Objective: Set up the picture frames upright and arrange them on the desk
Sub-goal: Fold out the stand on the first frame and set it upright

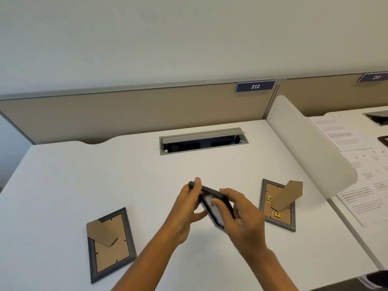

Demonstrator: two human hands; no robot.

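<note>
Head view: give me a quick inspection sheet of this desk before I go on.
Surface: white desk, partition behind.
Job's things: dark frame held above the desk in both hands; left frame and right frame lie face down, stands showing.
Clutter: nothing seen on this desk.
Hands: left hand and right hand grip the dark frame.
Cables: cable hatch open; cables unclear.
Surroundings: sign 212; papers on the neighbouring desk.

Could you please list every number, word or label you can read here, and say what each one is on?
"212": white digits on the blue plate on the partition above this desk.
"213": on the second blue plate, at the neighbouring desk, partly cut off.
Printed sheets on the neighbouring desk: too small and blurred to read.
</note>
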